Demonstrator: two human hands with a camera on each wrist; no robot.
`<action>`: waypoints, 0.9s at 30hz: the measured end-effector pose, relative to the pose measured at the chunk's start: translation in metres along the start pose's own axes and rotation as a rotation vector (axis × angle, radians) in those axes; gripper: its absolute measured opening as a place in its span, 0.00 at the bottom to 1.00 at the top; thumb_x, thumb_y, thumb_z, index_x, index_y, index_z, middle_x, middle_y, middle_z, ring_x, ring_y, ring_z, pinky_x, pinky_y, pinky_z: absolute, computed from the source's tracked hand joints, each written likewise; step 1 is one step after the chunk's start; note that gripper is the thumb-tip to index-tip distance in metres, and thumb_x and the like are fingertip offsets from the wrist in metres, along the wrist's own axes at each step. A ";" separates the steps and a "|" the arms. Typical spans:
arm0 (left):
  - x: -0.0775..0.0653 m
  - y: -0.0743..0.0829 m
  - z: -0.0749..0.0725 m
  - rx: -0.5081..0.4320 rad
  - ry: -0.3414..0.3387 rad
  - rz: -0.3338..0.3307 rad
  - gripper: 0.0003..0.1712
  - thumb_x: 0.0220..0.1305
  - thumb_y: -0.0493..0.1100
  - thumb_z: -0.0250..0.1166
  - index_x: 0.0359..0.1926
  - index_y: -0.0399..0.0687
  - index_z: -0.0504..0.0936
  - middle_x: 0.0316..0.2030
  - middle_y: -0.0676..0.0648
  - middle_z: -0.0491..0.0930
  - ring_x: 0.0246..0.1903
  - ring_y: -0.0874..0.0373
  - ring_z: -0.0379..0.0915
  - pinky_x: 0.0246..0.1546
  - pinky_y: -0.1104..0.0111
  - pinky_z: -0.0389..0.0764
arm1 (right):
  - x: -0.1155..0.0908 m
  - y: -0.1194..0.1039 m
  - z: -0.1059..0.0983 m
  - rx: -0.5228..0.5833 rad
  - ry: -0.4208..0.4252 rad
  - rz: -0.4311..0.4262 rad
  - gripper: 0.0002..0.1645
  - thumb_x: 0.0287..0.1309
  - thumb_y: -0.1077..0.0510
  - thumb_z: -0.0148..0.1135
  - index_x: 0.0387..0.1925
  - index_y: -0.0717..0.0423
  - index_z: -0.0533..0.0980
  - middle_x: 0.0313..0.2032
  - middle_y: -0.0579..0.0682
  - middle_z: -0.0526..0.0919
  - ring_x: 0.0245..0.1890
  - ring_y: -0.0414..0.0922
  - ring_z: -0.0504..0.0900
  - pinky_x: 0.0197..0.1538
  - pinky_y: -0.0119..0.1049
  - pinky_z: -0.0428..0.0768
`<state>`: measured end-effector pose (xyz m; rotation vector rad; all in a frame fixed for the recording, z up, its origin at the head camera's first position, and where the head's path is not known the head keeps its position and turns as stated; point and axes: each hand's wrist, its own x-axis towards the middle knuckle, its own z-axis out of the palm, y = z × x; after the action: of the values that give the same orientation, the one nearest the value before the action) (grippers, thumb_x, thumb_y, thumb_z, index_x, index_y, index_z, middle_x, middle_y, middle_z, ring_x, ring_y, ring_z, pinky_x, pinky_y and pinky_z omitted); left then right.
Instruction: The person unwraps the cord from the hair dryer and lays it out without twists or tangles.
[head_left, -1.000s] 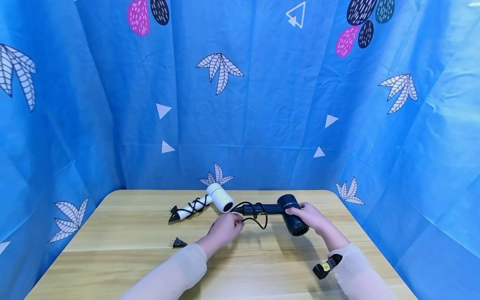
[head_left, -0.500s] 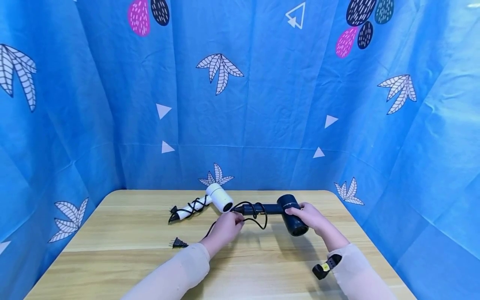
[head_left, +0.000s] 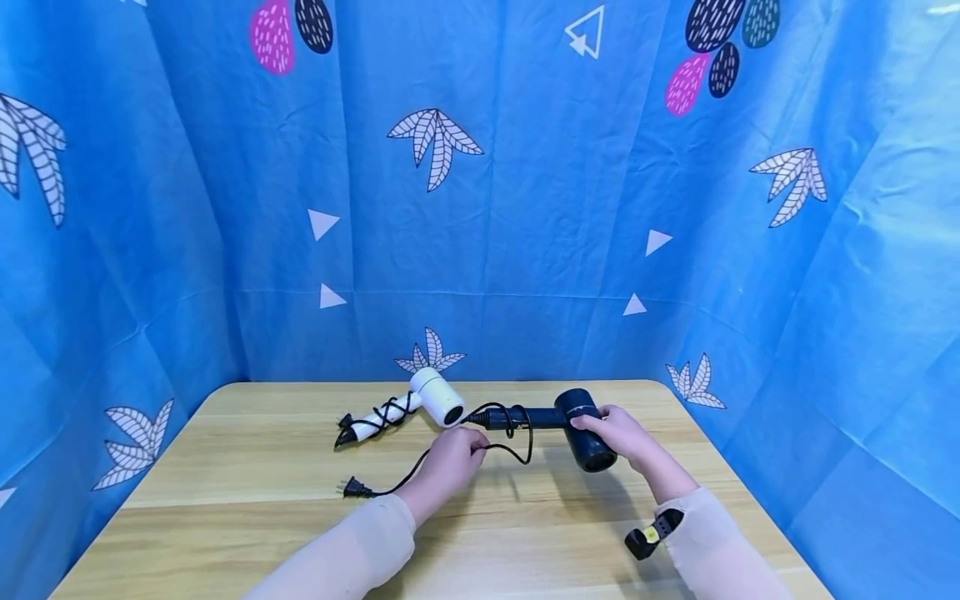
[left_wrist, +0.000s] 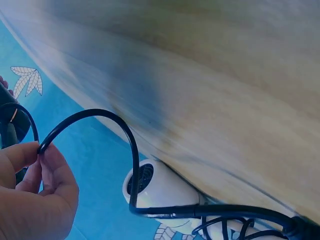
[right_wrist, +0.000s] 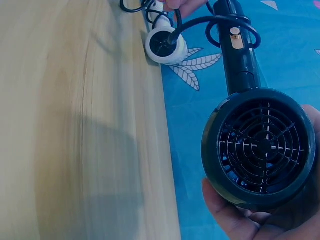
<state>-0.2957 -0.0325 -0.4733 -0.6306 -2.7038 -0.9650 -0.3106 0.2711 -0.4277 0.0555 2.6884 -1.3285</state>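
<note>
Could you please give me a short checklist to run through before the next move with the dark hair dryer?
1. Right hand gripping the dark hair dryer by its head: ok.
2. Left hand pinching the dark hair dryer's cord: ok.
3. Plug out of any socket: ok.
4. Cord fully wound round the handle: not ok, a loose length runs to the plug.
5. Cord clear of the white hair dryer: cannot tell, they overlap in the wrist views.
</note>
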 end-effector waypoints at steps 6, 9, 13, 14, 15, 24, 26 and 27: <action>-0.004 0.002 -0.004 0.049 0.027 0.071 0.06 0.64 0.34 0.67 0.36 0.46 0.89 0.36 0.50 0.88 0.36 0.57 0.83 0.39 0.62 0.84 | -0.001 0.002 -0.001 0.005 0.005 -0.009 0.42 0.61 0.39 0.63 0.57 0.72 0.68 0.48 0.64 0.78 0.40 0.49 0.81 0.42 0.43 0.82; -0.007 0.003 -0.008 0.059 0.026 0.077 0.06 0.65 0.34 0.67 0.38 0.46 0.89 0.38 0.50 0.87 0.38 0.56 0.83 0.41 0.61 0.84 | -0.001 0.004 -0.002 0.001 0.008 -0.013 0.42 0.61 0.39 0.62 0.58 0.73 0.67 0.49 0.64 0.78 0.42 0.50 0.81 0.44 0.44 0.82; -0.012 0.005 -0.015 0.070 0.028 0.079 0.06 0.66 0.36 0.67 0.41 0.47 0.89 0.41 0.49 0.87 0.43 0.54 0.83 0.44 0.61 0.84 | 0.000 0.006 -0.002 0.001 0.017 -0.019 0.42 0.61 0.39 0.63 0.57 0.73 0.67 0.49 0.65 0.78 0.43 0.50 0.81 0.45 0.45 0.82; -0.013 0.005 -0.017 0.072 0.029 0.082 0.07 0.66 0.36 0.67 0.41 0.47 0.89 0.41 0.49 0.86 0.43 0.54 0.83 0.45 0.60 0.84 | 0.000 0.006 -0.002 0.002 0.017 -0.020 0.42 0.61 0.39 0.63 0.57 0.73 0.67 0.49 0.65 0.78 0.42 0.50 0.81 0.45 0.45 0.82; -0.013 0.006 -0.019 0.070 0.029 0.083 0.07 0.66 0.36 0.66 0.42 0.47 0.89 0.42 0.49 0.86 0.44 0.54 0.83 0.45 0.61 0.84 | 0.000 0.007 -0.002 0.004 0.018 -0.022 0.41 0.61 0.40 0.63 0.57 0.73 0.67 0.49 0.64 0.78 0.42 0.50 0.82 0.44 0.44 0.83; -0.016 0.007 -0.031 0.047 0.028 0.097 0.08 0.67 0.38 0.66 0.44 0.50 0.89 0.41 0.51 0.85 0.41 0.56 0.82 0.43 0.62 0.84 | 0.000 0.007 -0.002 -0.009 0.023 -0.026 0.42 0.61 0.40 0.63 0.57 0.73 0.67 0.48 0.64 0.79 0.41 0.49 0.82 0.43 0.44 0.83; -0.017 0.007 -0.033 0.043 0.031 0.098 0.08 0.67 0.38 0.66 0.44 0.50 0.89 0.41 0.51 0.85 0.41 0.56 0.82 0.44 0.61 0.84 | -0.001 0.007 -0.001 -0.012 0.024 -0.029 0.41 0.61 0.40 0.63 0.56 0.73 0.68 0.47 0.64 0.79 0.40 0.49 0.82 0.43 0.43 0.83; -0.018 0.007 -0.034 0.041 0.032 0.099 0.08 0.67 0.38 0.66 0.44 0.50 0.89 0.41 0.51 0.85 0.41 0.56 0.82 0.44 0.61 0.83 | -0.001 0.007 -0.001 -0.013 0.024 -0.031 0.40 0.61 0.40 0.63 0.56 0.73 0.68 0.47 0.64 0.79 0.40 0.49 0.82 0.43 0.43 0.83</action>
<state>-0.2755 -0.0551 -0.4495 -0.7276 -2.6303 -0.8852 -0.3089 0.2765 -0.4323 0.0289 2.7279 -1.3269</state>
